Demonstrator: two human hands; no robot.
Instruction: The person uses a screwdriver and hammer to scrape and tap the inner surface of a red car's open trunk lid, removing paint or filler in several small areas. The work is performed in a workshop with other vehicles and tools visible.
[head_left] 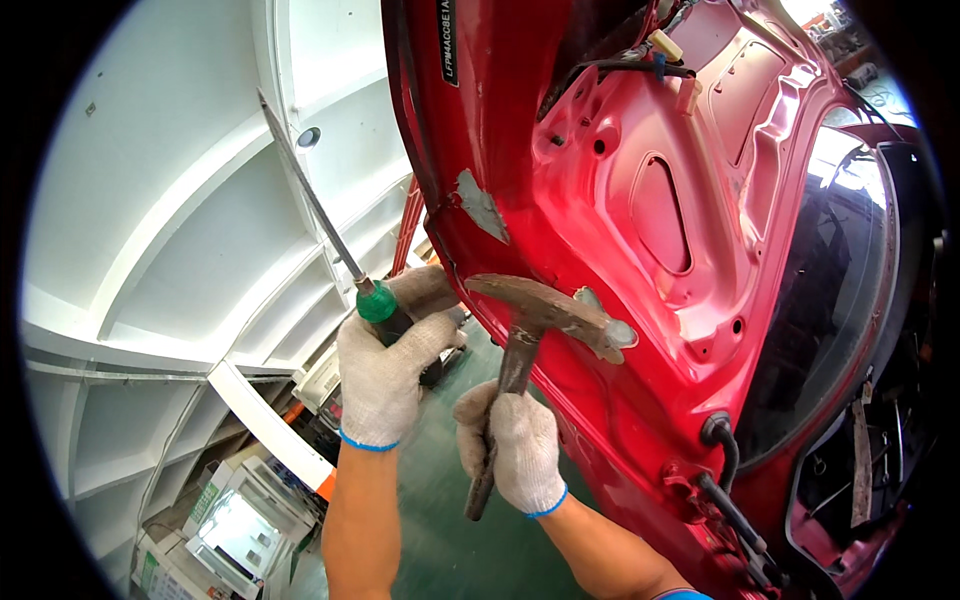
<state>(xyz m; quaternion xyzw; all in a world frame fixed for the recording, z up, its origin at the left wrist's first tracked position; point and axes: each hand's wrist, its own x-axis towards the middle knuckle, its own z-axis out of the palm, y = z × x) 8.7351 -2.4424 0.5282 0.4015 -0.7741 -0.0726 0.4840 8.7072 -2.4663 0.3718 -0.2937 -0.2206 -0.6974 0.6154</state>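
Observation:
My left hand (382, 375), in a knitted work glove, is closed around the green and black handle of a long screwdriver (325, 220). Its thin shaft points up and to the left, away from the car. The fingers lie close to the edge of a raised red car panel (545, 225); whether they touch it is unclear. My gloved right hand (515, 440) grips the shaft of a hammer (520, 355). The worn metal hammer head overlaps the panel beside a grey bare patch (588, 298); contact cannot be told. Another grey patch (482, 207) shows higher up.
Dark car glass (825, 290) is at the right. Black hoses (730, 510) stick out along the panel's lower edge. White ribbed wall panels (200, 200) curve along the left. A pale cabinet-like unit (240, 520) stands on the green floor (450, 550) at lower left.

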